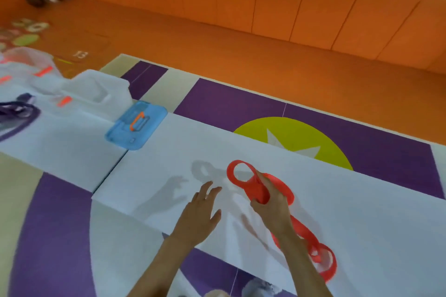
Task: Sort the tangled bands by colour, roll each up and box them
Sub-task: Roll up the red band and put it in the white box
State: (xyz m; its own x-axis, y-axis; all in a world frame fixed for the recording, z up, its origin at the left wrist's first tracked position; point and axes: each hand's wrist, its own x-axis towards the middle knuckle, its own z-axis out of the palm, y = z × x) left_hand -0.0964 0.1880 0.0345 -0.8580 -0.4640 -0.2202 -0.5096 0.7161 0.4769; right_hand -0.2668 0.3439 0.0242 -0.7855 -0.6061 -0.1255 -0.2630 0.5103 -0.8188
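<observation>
Under the right hand [270, 200], which grips it, the red band [304, 230] runs far-left to near-right along that forearm. Left hand [202, 210], fingers spread and holding nothing, sits just beside.

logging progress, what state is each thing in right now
red band: unrolled, looped, one end lifted, rest on white table
right hand: grips red band
left hand: open, holds nothing
purple band: loose, not rolled
blue lid: off, lying flat
clear box: looks open, blurred
</observation>
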